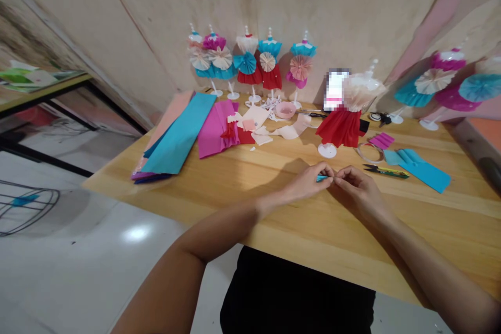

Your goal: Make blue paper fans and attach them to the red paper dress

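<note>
You held your left hand [309,182] and right hand [358,190] close, fingertips [334,179] pinched together, your left forearm [223,232] and right forearm [426,266] angled inward.

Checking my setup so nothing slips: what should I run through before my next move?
1. Blue strip pinched between left hand and right hand: ok.
2. Shape of the strip's pinched part: cannot tell, the fingers hide it.
3. Snips lying on the table to the right of the right hand: ok.
4. Blue paper lying beyond the snips: ok.
5. Red dress form upright on its white base, apart from the hands: ok.
6. Clear ring beside the dress form, whether it is tape: cannot tell.
</note>
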### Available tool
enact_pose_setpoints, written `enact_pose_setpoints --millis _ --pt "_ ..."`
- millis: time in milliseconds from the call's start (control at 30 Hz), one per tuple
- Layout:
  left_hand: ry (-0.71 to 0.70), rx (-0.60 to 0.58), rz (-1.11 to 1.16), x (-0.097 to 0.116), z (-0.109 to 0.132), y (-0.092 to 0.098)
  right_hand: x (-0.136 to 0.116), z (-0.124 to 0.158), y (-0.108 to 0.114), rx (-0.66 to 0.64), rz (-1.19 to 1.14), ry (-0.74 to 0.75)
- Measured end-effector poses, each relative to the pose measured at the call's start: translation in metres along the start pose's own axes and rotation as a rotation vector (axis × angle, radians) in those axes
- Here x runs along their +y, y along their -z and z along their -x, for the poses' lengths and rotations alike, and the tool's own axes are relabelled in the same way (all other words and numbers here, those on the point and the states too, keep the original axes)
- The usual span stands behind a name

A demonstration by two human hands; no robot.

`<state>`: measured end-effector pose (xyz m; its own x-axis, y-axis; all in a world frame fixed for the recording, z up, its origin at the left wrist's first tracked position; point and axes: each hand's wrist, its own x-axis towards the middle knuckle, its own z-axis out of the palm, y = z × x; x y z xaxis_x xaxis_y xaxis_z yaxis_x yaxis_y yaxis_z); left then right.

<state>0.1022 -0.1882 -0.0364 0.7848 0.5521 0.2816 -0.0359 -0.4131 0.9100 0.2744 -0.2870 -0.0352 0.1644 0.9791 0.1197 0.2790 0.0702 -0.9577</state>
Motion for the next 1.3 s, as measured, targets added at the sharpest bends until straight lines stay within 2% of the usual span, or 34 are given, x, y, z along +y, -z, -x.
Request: enact_pose_setpoints --millis 333,567,833,900,1000,1100,1200,1300 --pt "-0.004 -0.034 0.029 -0.002 0.000 -0.003 0.004 0.000 -0.001 0.072 -0.110 -0.150" --pt "0.025 -0.047 0.032 0.000 0.000 -0.002 0.000 0.003 -0.008 0.002 -0.462 -0.211" --pt "0.069 -0.033 0.115 0.002 -0.001 -0.002 -0.004 0.002 -0.004 -0.062 -0.522 -0.228" --pt "0.129 -0.010 0.233 0.002 -0.003 -0.002 -0.007 0.002 0.000 -0.051 -0.423 -0.174" --pt "0.248 0.001 0.533 0.001 -0.004 -0.003 -0.012 0.003 0.005 0.035 -0.125 0.017" --pt "0.346 -0.068 0.770 0.002 -0.003 -0.003 -0.019 0.005 0.008 0.106 0.191 0.235" --pt "0.405 -0.117 0.871 0.004 -0.002 -0.003 -0.024 0.007 0.008 0.105 0.386 0.416" --pt "0.440 -0.128 0.914 0.005 -0.001 -0.004 -0.024 0.008 0.009 0.076 0.461 0.515"
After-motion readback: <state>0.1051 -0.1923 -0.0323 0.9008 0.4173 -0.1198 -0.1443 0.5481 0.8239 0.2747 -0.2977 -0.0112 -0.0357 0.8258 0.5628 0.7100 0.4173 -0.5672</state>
